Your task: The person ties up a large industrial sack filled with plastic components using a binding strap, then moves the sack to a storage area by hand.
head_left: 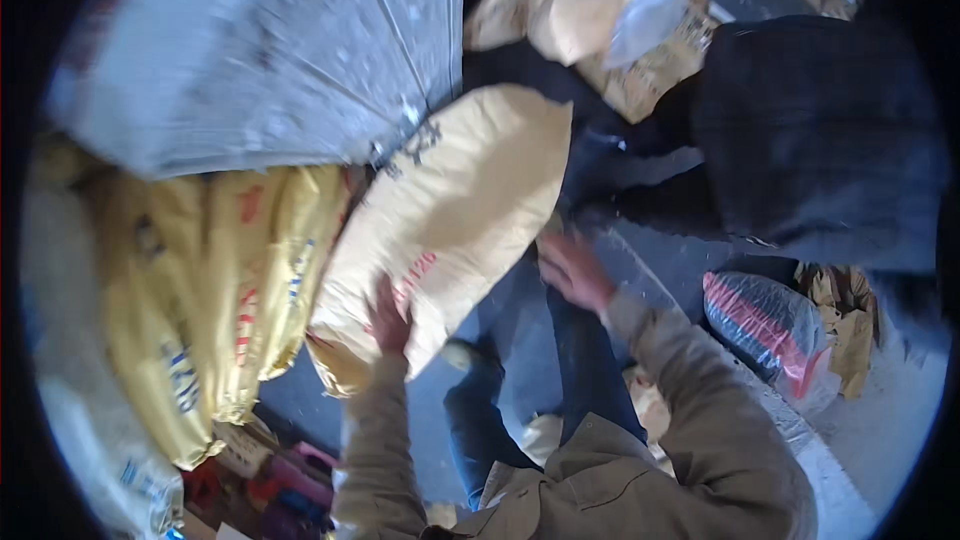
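A large tan paper sack (470,190) with red and dark printing stands tilted before me, its upper end leaning to the right. My left hand (388,318) lies flat against the lower part of the sack, fingers stretched out and apart. Beside the sack's right edge is my right hand (575,270), slightly blurred, its fingers extended toward the edge. Whether those fingertips touch the paper I cannot tell. Neither hand is wrapped round anything.
Several yellow sacks (235,300) stand at the left, below a big grey wrapped block (290,50). A co-worker in dark clothing (820,130) bends in from the right, near more paper sacks (575,0). A clear plastic bag (765,330) lies at the right.
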